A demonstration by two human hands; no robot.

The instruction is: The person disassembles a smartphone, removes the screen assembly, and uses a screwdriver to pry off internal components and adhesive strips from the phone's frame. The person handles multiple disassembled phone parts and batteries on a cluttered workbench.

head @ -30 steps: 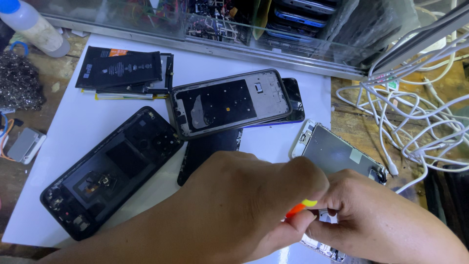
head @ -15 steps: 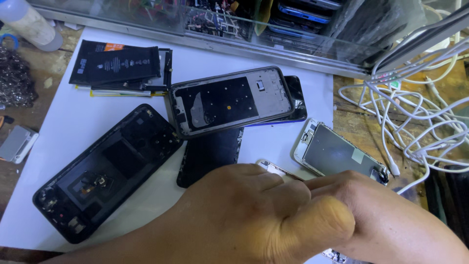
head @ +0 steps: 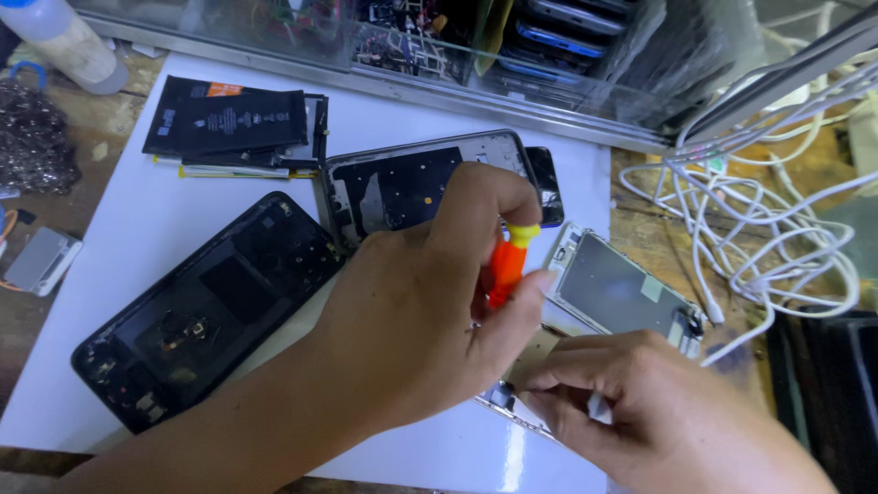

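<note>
Glossy orange plastic screwdriver handle [head: 505, 265], matt black plastic phone shell [head: 206, 311], smooth white mat [head: 137, 229], rough wooden bench [head: 82, 119].

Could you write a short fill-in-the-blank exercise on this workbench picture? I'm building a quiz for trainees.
1. The left hand holds a small screwdriver whose handle is ____ with a yellow cap.
2. The right hand steadies a phone frame lying on the ____ mat.
3. The tangled cables at the right are ____ in colour.

Missing words: orange; white; white
</note>
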